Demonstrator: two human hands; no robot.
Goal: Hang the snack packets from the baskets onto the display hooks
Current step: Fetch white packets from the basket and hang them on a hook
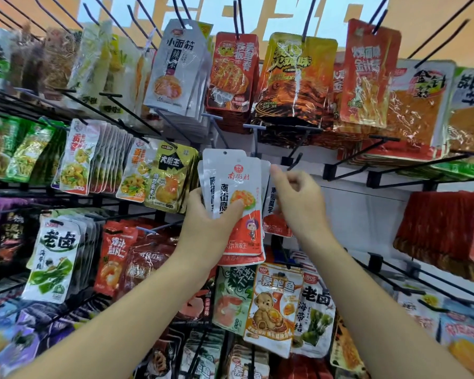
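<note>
The thumb (230,212) of a person's left hand (203,222) lies across the front of a stack of packets (238,184), white on top and red at the bottom. The other fingers are curled behind it, so the hand clamps the fanned stack upright at the middle of the display. A punched hole (225,152) shows at the top of the front packet.

At three o'clock from the stack, the right hand (298,203) has its fingers curled in, with one fingertip raised. It pinches a single packet (274,214) of the same white and red kind, just beside the stack and partly hidden behind the hand. The fingertips are blurred, so exactly where they grip cannot be told.

At one o'clock from this hand a bare black hook (293,161) juts out from the white back panel (367,209), near the raised fingertip but apart from it.

Both bare forearms reach up from the lower edge. Filled hooks ring the hands:
- A silver packet (175,69) hangs at eleven o'clock.
- An orange flame-printed packet (296,77) hangs at twelve.
- A green seaweed packet (55,255) hangs at nine.
- A packet with a cartoon bear (274,305) hangs at six, below the stack.
</note>
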